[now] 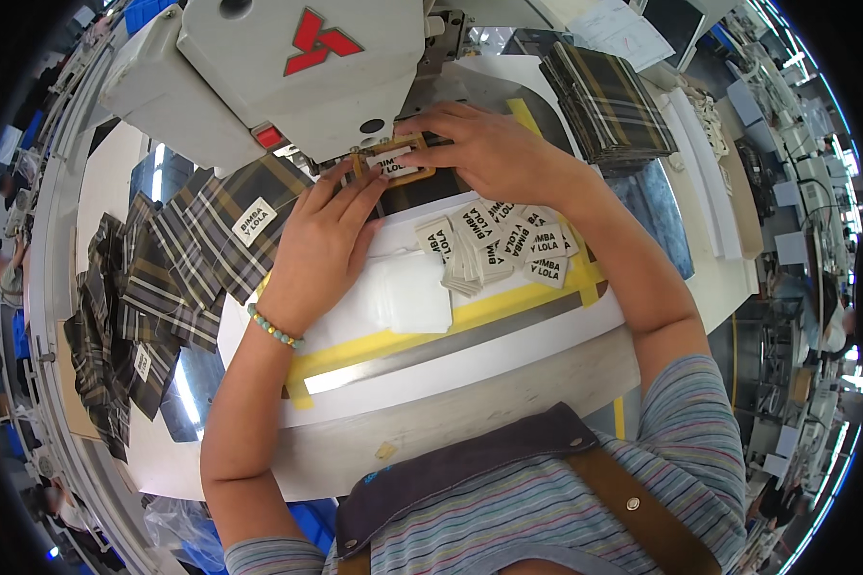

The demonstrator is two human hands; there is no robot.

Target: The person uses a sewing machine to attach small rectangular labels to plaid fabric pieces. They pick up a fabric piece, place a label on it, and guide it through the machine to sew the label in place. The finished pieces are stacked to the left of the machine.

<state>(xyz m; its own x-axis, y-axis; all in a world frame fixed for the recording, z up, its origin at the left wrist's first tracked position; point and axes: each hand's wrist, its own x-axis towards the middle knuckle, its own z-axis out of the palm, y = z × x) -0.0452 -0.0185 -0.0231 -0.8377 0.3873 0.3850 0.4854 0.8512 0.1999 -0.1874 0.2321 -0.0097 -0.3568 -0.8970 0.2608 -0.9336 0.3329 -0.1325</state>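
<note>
Under the head of a white sewing machine (302,72), a small white label (387,165) with dark print sits inside a brass-coloured clamp frame (428,161). Dark plaid fabric (403,199) shows beneath it. My left hand (326,244) reaches in from the lower left, fingers stretched out and fingertips at the label's near left edge. From the right comes my right hand (503,153), its fingers spread around the frame's right side and its thumb side near the label. Neither hand visibly grips anything. The machine head partly hides the far side of the frame.
Loose printed labels (494,240) lie heaped by my right forearm, beside a stack of blank white pieces (408,297). Labelled plaid pieces (192,240) pile up at left. A stack of folded plaid fabric (609,105) stands far right. Yellow tape (355,356) borders the white work surface.
</note>
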